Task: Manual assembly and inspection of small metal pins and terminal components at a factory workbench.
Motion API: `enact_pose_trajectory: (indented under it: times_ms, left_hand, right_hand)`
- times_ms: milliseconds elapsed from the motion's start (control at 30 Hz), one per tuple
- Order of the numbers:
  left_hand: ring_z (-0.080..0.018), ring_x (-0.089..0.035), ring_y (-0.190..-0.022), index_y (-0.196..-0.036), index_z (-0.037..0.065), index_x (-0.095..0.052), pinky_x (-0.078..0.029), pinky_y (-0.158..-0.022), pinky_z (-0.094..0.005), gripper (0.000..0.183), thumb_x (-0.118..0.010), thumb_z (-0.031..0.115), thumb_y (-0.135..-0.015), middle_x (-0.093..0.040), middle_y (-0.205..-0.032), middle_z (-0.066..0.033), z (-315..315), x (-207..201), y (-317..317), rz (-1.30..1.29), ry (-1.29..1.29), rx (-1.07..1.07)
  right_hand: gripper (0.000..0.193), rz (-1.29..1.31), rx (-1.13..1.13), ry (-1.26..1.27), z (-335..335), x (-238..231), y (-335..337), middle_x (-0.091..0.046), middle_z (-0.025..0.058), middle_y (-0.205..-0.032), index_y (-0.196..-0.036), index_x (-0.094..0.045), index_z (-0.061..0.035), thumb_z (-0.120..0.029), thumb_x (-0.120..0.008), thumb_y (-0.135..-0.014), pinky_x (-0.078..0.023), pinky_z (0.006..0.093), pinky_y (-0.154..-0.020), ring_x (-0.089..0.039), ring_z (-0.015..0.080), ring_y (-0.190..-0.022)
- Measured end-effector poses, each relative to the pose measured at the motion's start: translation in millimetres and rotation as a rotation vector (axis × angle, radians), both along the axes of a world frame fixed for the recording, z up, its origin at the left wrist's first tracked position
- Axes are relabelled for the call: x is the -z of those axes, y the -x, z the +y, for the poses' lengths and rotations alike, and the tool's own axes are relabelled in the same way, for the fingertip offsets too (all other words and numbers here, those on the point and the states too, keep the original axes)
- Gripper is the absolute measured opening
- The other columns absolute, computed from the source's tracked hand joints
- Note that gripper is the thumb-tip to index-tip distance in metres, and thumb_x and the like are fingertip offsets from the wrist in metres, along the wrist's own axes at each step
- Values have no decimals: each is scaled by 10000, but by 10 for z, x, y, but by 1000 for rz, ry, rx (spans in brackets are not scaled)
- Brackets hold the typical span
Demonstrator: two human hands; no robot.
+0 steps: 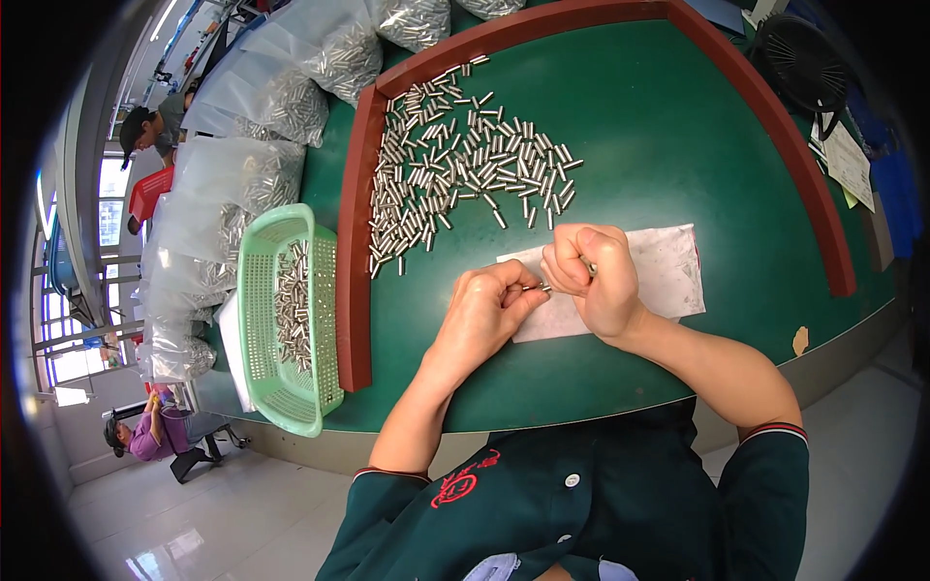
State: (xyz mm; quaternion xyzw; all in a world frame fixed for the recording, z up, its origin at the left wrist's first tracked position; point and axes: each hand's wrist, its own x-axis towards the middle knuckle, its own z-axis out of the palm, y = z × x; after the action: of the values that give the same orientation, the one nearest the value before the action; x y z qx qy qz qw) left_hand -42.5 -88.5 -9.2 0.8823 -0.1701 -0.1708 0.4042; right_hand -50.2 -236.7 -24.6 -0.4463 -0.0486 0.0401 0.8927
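Over the front of the green table, my left hand (pixel 484 312) pinches a small silver metal pin (pixel 539 287) between thumb and fingertips. My right hand (pixel 596 281) is closed in a fist close beside it, wrapped round something mostly hidden by the fingers. A bit of it shows at the curled fingers, too small to name. Both hands are above a stained whitish cloth (pixel 668 276) that lies flat on the table. Beyond them, many loose metal pins (pixel 465 160) are spread against the left side of a red-brown frame (pixel 356 242).
A light green plastic basket (pixel 325 320) with more pins stands left of the frame. Clear bags of pins (pixel 291 107) line the table's left and far edge. A black fan (pixel 799 63) and papers (pixel 843 160) are at the far right. Two people are in the left background.
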Motion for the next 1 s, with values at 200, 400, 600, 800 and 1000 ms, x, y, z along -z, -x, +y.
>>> enact_pose_trajectory:
  times_ms: [200, 400, 600, 800, 1000]
  left_hand:
    - [-246, -520, -535, -776, -22, -568, -411, -489, -335, 100, -616, 21, -701, -549, -642, -118, 62, 93, -12, -481, -34, 237]
    - [-52, -425, -569, -831, 12, -510, -336, -491, -206, 70, -546, 72, -831, -482, -620, 17, 59, -33, -48, 166, 219, -45]
    - [-54, -298, -510, -917, 40, -506, -261, -500, -205, 138, -515, 170, -871, -506, -717, -54, 148, 78, -120, 629, 954, -91]
    - [-56, -308, -502, -931, 17, -533, -272, -501, -207, 203, -481, 209, -889, -512, -698, -61, 194, 84, -137, 675, 949, -93]
    - [-70, -331, -522, -854, 4, -555, -295, -509, -207, 399, -367, 350, -922, -552, -726, -91, 187, 36, -137, 673, 1008, -175]
  right_hand:
    - [333, 27, -14, -88, 12, -50, -46, -255, -14, -417, -499, -274, -98, -209, -306, -812, -162, 245, -393, -187, 73, -397]
    - [336, 27, -13, -87, -31, -13, -50, -263, -14, -415, -505, -278, -99, -212, -308, -819, -160, 242, -385, -192, 71, -389]
    - [338, 26, -33, -99, -6, -4, -53, -263, -14, -415, -509, -275, -97, -221, -312, -821, -159, 242, -383, -193, 72, -385]
    - [341, 36, -31, -91, -9, -15, -42, -262, -10, -412, -510, -270, -96, -223, -307, -824, -155, 243, -383, -192, 74, -381]
    - [341, 48, -34, -111, -11, -18, -59, -257, -10, -408, -509, -269, -99, -226, -301, -824, -157, 242, -380, -185, 72, -379]
